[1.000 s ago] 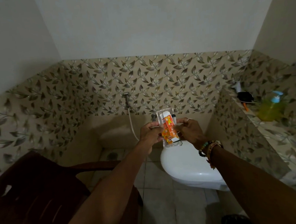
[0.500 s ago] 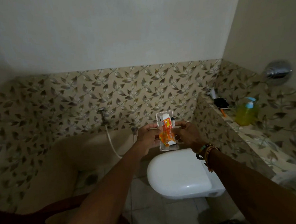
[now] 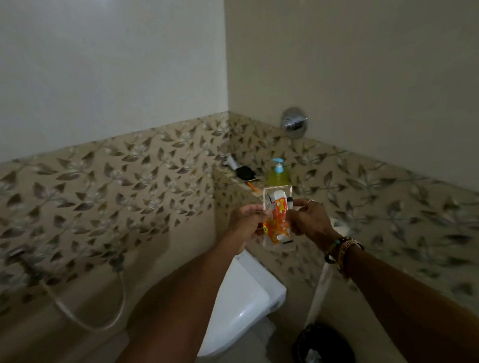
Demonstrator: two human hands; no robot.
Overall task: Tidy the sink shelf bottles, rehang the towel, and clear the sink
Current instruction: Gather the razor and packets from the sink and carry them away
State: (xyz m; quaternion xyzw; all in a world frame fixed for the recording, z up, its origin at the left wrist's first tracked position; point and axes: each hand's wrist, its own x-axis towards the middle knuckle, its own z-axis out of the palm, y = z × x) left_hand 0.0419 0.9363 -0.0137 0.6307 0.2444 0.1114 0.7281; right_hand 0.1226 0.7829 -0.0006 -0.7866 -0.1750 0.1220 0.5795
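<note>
I hold a clear plastic tray (image 3: 269,193) with an orange-and-white packet (image 3: 278,221) in it, out in front of me above the toilet. My left hand (image 3: 244,222) grips its left side and my right hand (image 3: 309,218) grips its right side. Beyond it a tiled ledge (image 3: 232,179) carries a yellow-green pump bottle (image 3: 277,175) with a blue top, a black brush (image 3: 245,173) with an orange handle and a small white tube (image 3: 231,161). No sink or towel shows.
A white toilet (image 3: 239,303) with its lid down sits below my arms. A black waste bin (image 3: 323,349) stands at the lower right. A spray hose (image 3: 73,309) hangs on the left wall. A chrome flush fitting (image 3: 293,122) is on the right wall.
My view has swung to the right, so the ledge and the corner now sit nearer the middle. Both hands still hold the tray, now closer to the ledge and pump bottle.
</note>
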